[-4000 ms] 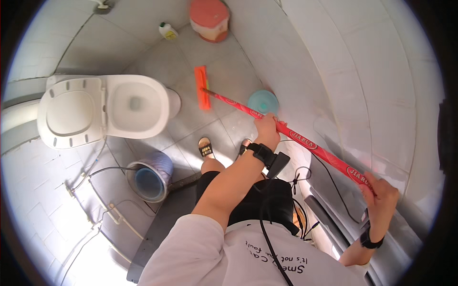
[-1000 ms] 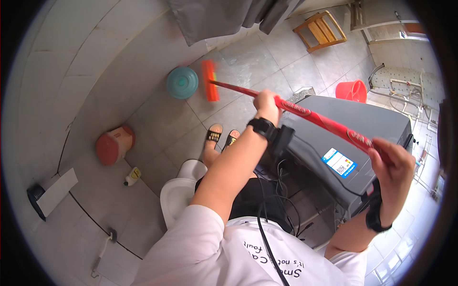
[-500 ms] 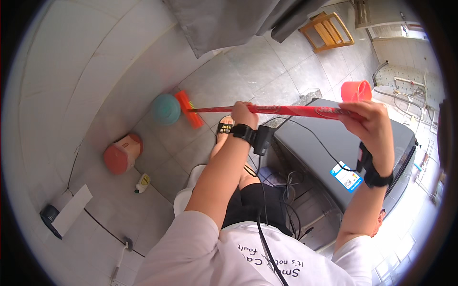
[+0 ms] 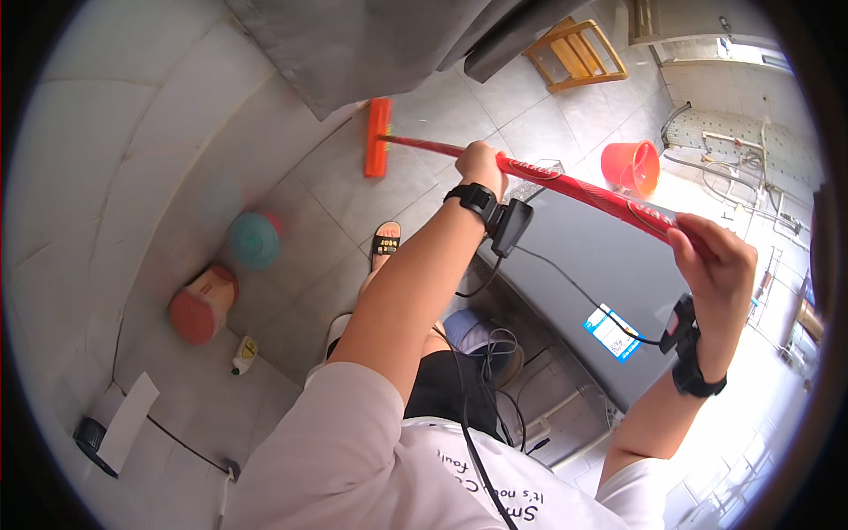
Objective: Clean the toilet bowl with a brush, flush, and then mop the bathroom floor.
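Both of my hands grip the long red handle of a floor brush (image 4: 377,138), whose orange head with yellow-green bristles is down on the grey tiles, near the hanging grey cloth. Partway along the handle, my left hand (image 4: 481,166) is wrapped round it. At the handle's upper end, my right hand (image 4: 715,256) is closed on it, higher and to the right. The handle slants across a grey flat-topped appliance (image 4: 583,256) with a blue and white label. Each wrist wears a black strap with a cabled device.
A teal round basin (image 4: 254,239), a pink stool (image 4: 203,305) and a white bottle (image 4: 245,355) are on the left. Beyond the appliance is a red bucket (image 4: 631,168). A wooden folding chair (image 4: 576,57) stands at the back. Grey cloth (image 4: 353,53) hangs ahead.
The brush head has moved forward from beside the teal basin to open tiles near the hanging cloth. Both hands keep hold, and the handle now slants more steeply. The view has shifted too.
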Demonstrator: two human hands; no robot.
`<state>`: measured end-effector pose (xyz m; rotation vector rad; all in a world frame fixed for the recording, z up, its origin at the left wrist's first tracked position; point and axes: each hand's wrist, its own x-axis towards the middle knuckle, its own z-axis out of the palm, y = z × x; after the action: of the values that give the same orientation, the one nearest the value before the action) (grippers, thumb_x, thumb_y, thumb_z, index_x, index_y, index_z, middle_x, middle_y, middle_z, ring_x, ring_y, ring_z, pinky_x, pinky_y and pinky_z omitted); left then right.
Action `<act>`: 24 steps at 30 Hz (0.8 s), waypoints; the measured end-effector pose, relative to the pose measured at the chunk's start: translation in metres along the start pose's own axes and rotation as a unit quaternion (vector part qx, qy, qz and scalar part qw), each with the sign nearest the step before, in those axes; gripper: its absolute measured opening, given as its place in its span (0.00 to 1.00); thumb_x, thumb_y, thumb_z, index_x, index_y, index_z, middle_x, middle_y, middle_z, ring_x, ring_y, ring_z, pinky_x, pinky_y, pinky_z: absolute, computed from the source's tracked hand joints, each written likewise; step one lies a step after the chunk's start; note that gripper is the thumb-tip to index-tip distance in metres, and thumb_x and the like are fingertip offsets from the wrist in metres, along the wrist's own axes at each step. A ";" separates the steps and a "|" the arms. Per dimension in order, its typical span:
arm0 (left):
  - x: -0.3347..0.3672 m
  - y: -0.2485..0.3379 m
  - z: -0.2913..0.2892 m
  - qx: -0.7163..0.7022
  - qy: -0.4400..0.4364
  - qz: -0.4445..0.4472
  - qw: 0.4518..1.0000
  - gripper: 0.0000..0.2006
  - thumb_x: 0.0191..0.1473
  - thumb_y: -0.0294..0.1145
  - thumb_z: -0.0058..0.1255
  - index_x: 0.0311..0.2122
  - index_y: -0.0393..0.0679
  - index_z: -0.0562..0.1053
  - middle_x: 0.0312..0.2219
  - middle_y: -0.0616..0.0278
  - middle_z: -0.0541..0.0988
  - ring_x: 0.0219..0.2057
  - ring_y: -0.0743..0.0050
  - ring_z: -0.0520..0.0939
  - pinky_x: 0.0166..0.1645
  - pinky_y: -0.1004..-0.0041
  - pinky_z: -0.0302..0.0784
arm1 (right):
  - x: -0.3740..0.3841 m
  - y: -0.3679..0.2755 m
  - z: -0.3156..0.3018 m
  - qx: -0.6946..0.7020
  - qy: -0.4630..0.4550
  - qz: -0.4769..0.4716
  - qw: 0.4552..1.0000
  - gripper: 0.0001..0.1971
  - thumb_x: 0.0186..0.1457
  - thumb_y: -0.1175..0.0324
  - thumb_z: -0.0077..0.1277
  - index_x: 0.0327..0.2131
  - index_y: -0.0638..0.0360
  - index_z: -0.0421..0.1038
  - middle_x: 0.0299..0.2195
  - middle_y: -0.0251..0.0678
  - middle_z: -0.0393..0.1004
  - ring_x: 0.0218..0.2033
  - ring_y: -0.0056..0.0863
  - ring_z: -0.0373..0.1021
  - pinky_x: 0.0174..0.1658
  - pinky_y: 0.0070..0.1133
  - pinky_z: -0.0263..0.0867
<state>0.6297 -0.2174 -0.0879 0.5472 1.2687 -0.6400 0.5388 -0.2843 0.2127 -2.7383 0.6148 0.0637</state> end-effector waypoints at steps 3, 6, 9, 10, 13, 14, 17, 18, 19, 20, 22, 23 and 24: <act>-0.031 -0.022 -0.005 -0.001 -0.071 -0.028 0.997 0.07 0.42 0.24 0.39 0.30 0.35 0.61 0.20 0.54 0.68 0.19 0.68 0.71 0.22 0.74 0.69 | -0.024 -0.001 -0.037 0.012 0.011 0.014 1.000 0.08 0.40 0.77 0.53 0.29 0.67 0.71 0.18 0.35 0.70 0.19 0.17 0.66 0.22 0.11 0.60; -0.039 -0.033 -0.048 -0.006 -0.001 0.004 1.000 0.05 0.42 0.23 0.40 0.28 0.36 0.62 0.19 0.55 0.69 0.19 0.67 0.71 0.22 0.74 0.69 | -0.044 0.017 -0.041 0.064 -0.010 0.074 0.995 0.07 0.40 0.78 0.53 0.28 0.67 0.72 0.19 0.36 0.71 0.20 0.16 0.67 0.23 0.11 0.61; -0.007 -0.001 -0.137 0.021 0.027 0.051 0.998 0.03 0.42 0.25 0.39 0.24 0.38 0.63 0.17 0.56 0.69 0.18 0.66 0.71 0.21 0.72 0.68 | -0.057 0.014 0.022 0.138 -0.055 0.090 0.985 0.05 0.40 0.78 0.52 0.25 0.67 0.72 0.15 0.36 0.71 0.17 0.16 0.68 0.22 0.12 0.62; 0.008 0.011 -0.169 0.051 0.022 0.073 0.996 0.03 0.43 0.26 0.39 0.23 0.39 0.63 0.16 0.56 0.68 0.17 0.65 0.70 0.21 0.72 0.68 | -0.066 0.008 0.046 0.126 -0.053 0.080 0.987 0.04 0.40 0.75 0.53 0.24 0.64 0.73 0.16 0.39 0.71 0.16 0.21 0.69 0.21 0.15 0.62; 0.036 0.026 -0.238 0.115 0.040 0.102 0.987 0.06 0.43 0.29 0.38 0.19 0.41 0.64 0.14 0.57 0.68 0.16 0.64 0.70 0.21 0.69 0.66 | -0.090 0.003 0.093 0.007 -0.041 -0.074 0.996 0.06 0.38 0.63 0.55 0.21 0.54 0.73 0.13 0.36 0.67 0.15 0.32 0.67 0.20 0.23 0.62; 0.044 0.029 -0.242 0.019 0.128 0.033 0.991 0.06 0.45 0.29 0.42 0.20 0.43 0.66 0.16 0.62 0.71 0.16 0.74 0.71 0.22 0.75 0.67 | -0.097 0.001 0.092 -0.004 -0.042 -0.097 0.994 0.06 0.38 0.64 0.55 0.21 0.54 0.73 0.13 0.36 0.67 0.15 0.32 0.66 0.20 0.24 0.61; 0.036 -0.005 -0.213 0.033 0.078 0.013 0.996 0.05 0.45 0.29 0.40 0.19 0.44 0.65 0.15 0.63 0.69 0.16 0.74 0.70 0.21 0.75 0.66 | -0.112 0.007 0.063 -0.034 -0.017 -0.095 0.995 0.05 0.39 0.66 0.54 0.21 0.54 0.73 0.12 0.36 0.67 0.14 0.31 0.66 0.19 0.22 0.61; 0.026 -0.028 -0.192 0.045 0.049 -0.004 0.998 0.05 0.45 0.29 0.40 0.19 0.45 0.65 0.15 0.64 0.69 0.17 0.74 0.70 0.21 0.75 0.65 | -0.117 0.010 0.046 -0.038 0.011 -0.078 0.996 0.04 0.39 0.68 0.54 0.22 0.55 0.73 0.13 0.36 0.68 0.13 0.30 0.65 0.18 0.21 0.60; 0.014 -0.046 -0.170 0.055 0.019 -0.016 0.998 0.06 0.45 0.28 0.39 0.19 0.46 0.65 0.14 0.64 0.68 0.17 0.74 0.69 0.21 0.75 0.65 | -0.120 0.009 0.029 -0.053 0.028 -0.090 0.994 0.04 0.39 0.70 0.54 0.23 0.56 0.73 0.14 0.37 0.68 0.13 0.31 0.65 0.17 0.20 0.58; 0.000 -0.061 -0.147 0.065 -0.013 -0.030 0.997 0.06 0.45 0.28 0.38 0.19 0.47 0.64 0.14 0.65 0.68 0.17 0.74 0.69 0.21 0.74 0.64 | -0.124 0.007 0.016 -0.082 0.039 -0.110 0.990 0.04 0.39 0.71 0.54 0.23 0.58 0.73 0.13 0.36 0.68 0.12 0.29 0.64 0.17 0.19 0.58; -0.028 -0.071 -0.117 -0.045 -0.092 -0.016 0.995 0.04 0.44 0.26 0.37 0.20 0.44 0.60 0.12 0.65 0.63 0.14 0.74 0.66 0.19 0.76 0.61 | -0.133 -0.002 -0.001 -0.110 0.048 -0.143 0.982 0.04 0.39 0.72 0.54 0.23 0.59 0.73 0.13 0.36 0.67 0.12 0.28 0.64 0.16 0.18 0.57; -0.031 -0.072 -0.114 -0.066 -0.108 -0.008 0.992 0.04 0.43 0.24 0.37 0.20 0.43 0.59 0.12 0.65 0.61 0.14 0.74 0.65 0.19 0.75 0.62 | -0.138 -0.008 -0.005 -0.090 0.049 -0.146 0.984 0.05 0.39 0.73 0.54 0.24 0.61 0.72 0.13 0.36 0.67 0.12 0.26 0.63 0.16 0.17 0.56; -0.044 -0.071 -0.111 -0.090 -0.102 -0.015 0.991 0.04 0.42 0.23 0.37 0.20 0.42 0.59 0.13 0.64 0.62 0.14 0.73 0.65 0.19 0.74 0.63 | -0.142 -0.011 -0.010 -0.072 0.047 -0.147 0.985 0.05 0.40 0.74 0.54 0.25 0.62 0.72 0.13 0.36 0.66 0.12 0.24 0.62 0.16 0.16 0.55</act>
<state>0.4958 -0.1854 -0.0704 0.3069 1.1298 -0.5834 0.4145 -0.2201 0.2418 -2.9543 0.2310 -0.0946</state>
